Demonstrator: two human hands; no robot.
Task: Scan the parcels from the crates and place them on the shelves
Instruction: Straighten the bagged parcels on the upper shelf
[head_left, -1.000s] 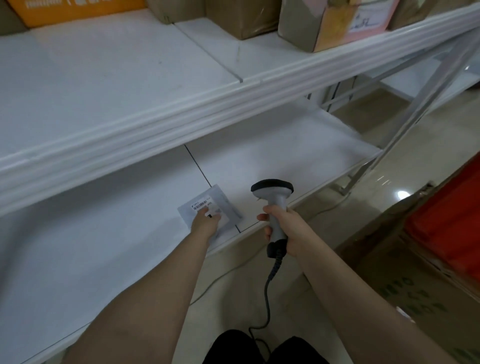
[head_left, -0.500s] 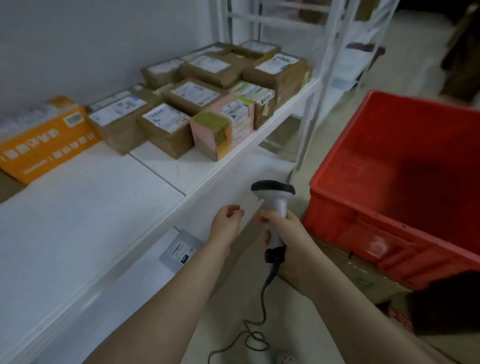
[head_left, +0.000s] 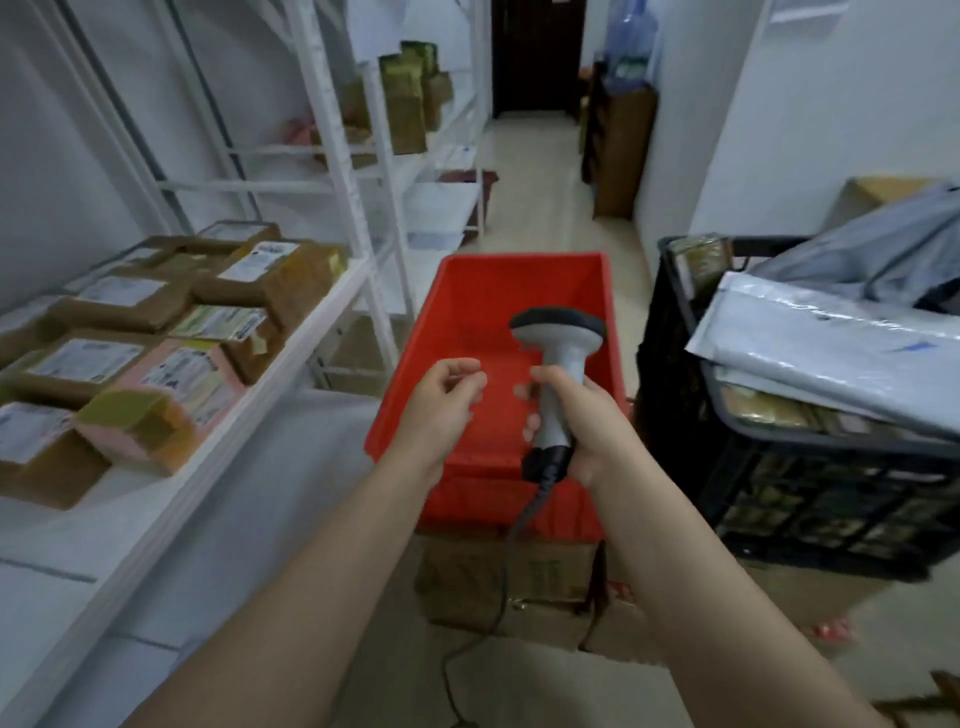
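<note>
The right hand (head_left: 589, 421) grips the handle of the scanner (head_left: 558, 338), which stands upright with its dark head on top and its cable (head_left: 522, 517) hanging from the base. The left hand (head_left: 444, 397) is just beside it but not touching, fingers loosely curled with nothing in them. Both hands are over the red crate (head_left: 467, 291), which sits on a cardboard box (head_left: 519, 577). To the right, a black crate (head_left: 675, 332) holds grey mail bags (head_left: 831, 343). On the left, labelled parcels (head_left: 124, 312) lie packed close together on the white shelf (head_left: 280, 364)
</note>
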